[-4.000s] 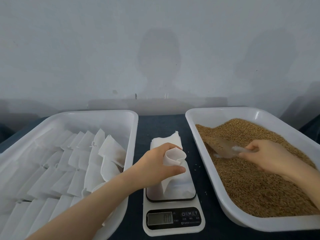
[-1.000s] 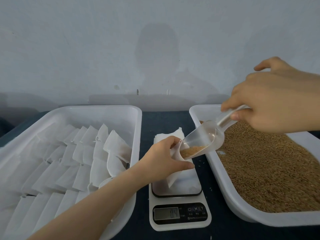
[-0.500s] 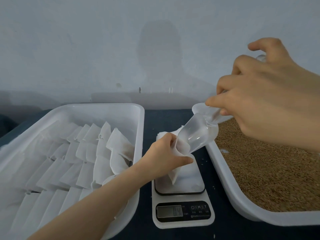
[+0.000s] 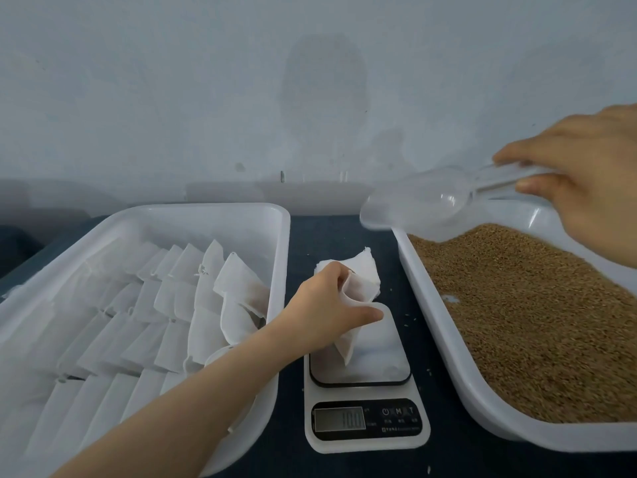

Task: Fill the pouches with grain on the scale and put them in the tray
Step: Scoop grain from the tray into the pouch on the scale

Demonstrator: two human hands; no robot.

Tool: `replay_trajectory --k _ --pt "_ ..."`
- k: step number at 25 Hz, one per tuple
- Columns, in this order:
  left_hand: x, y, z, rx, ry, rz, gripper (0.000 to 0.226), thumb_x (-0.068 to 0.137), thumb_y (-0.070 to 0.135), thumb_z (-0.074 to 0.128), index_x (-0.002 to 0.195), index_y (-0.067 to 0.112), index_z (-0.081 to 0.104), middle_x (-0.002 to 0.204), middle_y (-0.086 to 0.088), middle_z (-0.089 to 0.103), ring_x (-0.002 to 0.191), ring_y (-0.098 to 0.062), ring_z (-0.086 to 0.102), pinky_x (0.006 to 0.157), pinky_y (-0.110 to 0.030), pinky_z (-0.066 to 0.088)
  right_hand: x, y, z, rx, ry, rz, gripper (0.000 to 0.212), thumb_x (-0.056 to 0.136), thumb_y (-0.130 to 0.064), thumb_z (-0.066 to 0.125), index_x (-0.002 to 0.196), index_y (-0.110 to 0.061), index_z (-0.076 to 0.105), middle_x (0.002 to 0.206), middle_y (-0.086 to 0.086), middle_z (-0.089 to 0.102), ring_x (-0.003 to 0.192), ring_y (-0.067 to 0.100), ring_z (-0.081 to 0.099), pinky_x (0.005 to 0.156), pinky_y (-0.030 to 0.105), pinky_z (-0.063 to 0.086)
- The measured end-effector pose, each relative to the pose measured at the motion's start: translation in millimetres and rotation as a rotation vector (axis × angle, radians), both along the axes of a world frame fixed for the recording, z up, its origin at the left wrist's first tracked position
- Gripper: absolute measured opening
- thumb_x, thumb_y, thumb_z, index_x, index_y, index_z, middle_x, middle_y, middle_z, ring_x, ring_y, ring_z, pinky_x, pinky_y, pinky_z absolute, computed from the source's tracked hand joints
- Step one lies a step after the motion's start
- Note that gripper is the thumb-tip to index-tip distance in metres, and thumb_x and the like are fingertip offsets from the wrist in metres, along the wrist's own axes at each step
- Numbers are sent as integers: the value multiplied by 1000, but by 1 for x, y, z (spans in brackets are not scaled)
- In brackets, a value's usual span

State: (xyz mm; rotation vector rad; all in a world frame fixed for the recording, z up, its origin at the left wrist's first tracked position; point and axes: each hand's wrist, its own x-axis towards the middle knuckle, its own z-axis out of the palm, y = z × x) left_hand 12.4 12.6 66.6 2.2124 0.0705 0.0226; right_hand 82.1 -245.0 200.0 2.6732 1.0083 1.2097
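One pouch (image 4: pixel 365 277), mouth seemingly up, left hand (image 4: pixel 327 305) gripping, scoop (image 4: pixel 413 205) crosswise

There are two white rectangular plastic trays: the left tray (image 4: pixel 283 270) and the right tray (image 4: pixel 448 343). One white digital kitchen scale (image 4: pixel 367 439) and one clear plastic scoop (image 4: pixel 413 205) are visible. Two hands show, the left hand (image 4: pixel 327 310) and the right hand (image 4: pixel 582 174). The flat white fabric pouches (image 4: pixel 238 281) are too many and overlapping to count exactly.

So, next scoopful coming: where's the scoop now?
In the head view, the right hand holds the clear scoop above the far-left corner of the grain tray.
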Motion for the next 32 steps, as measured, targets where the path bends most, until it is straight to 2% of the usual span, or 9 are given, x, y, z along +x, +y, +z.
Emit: replay_trajectory --k 2,5,8,12,15,17,22,28,32 --pt "0 0 1 7 8 0 49 75 50 73 108 33 42 100 16 53 84 -5 54 60 -13 39 -5 6 -8 88 127 -103 29 87 -43 40 112 -33 49 95 0 61 81 33 60 73 51 50" --pt "0 -1 0 19 8 13 48 74 50 74 106 34 43 98 16 53 82 -5 54 58 -13 38 3 11 -34 92 388 -324 29 85 -37 52 109 -21 50 100 3 56 72 23 57 57 29 45" --pt "-1 -1 0 28 10 29 47 72 50 74 105 34 45 94 18 54 78 -4 55 56 -12 36 21 17 -62 101 599 -405 25 85 -25 59 102 -13 45 101 7 47 74 24 53 59 34 45" --pt "-1 -2 1 50 16 29 47 72 50 74 105 34 45 95 18 55 80 -4 56 57 -12 37 34 14 -100 184 641 -445 27 87 -15 58 108 -6 46 91 8 52 69 21 56 51 30 42" --pt "-1 -4 1 56 14 27 47 71 49 75 105 33 47 97 16 57 81 -5 57 58 -14 38 35 16 -125 138 702 -496 34 89 -9 55 121 -3 46 108 14 52 87 28 56 65 33 45" --pt "-1 -3 1 58 14 26 47 72 49 75 105 32 47 98 15 57 82 -6 57 59 -14 39 34 20 -132 78 760 -523 36 89 -7 55 123 -3 44 111 16 49 86 27 51 68 34 45" --pt "-3 -4 2 59 20 24 48 74 48 74 108 31 46 101 14 57 82 -7 57 59 -13 39 29 33 -143 36 835 -494 36 93 -12 53 125 -8 36 111 16 44 75 20 45 58 27 39" --pt "-3 -4 2 53 19 24 48 74 48 75 108 31 47 102 13 57 83 -7 56 61 -14 39 30 29 -138 256 1046 -424 32 96 -28 50 118 -5 45 85 3 53 64 10 53 42 19 33" --pt "-2 -4 3 52 21 24 48 74 47 75 109 30 46 103 13 57 84 -7 57 61 -14 39 29 23 -129 361 1075 -446 34 96 -33 48 114 -5 51 85 5 58 67 12 55 45 23 34"
